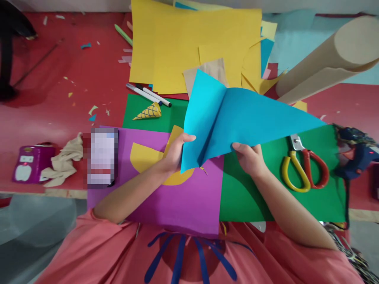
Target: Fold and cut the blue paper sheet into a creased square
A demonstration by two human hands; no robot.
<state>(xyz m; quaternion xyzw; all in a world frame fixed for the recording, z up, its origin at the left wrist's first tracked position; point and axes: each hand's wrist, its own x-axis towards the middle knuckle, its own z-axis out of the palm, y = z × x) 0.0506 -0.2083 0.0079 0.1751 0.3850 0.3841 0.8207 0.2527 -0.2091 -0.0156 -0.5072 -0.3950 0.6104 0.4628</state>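
A folded blue sheet (pixel 237 118) is held raised above the desk (pixel 59 86), over the purple sheet (pixel 177 197) and green sheet (pixel 266 189). Its lower left edge is gripped by the closed fingers of the left hand (pixel 174 152); the right hand (pixel 250 157) is closed on its lower fold. Scissors (pixel 304 169) lie just right of it.

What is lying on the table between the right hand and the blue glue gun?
In the head view, yellow-and-red-handled scissors lie on the green paper sheet, between the right hand and the blue glue gun.
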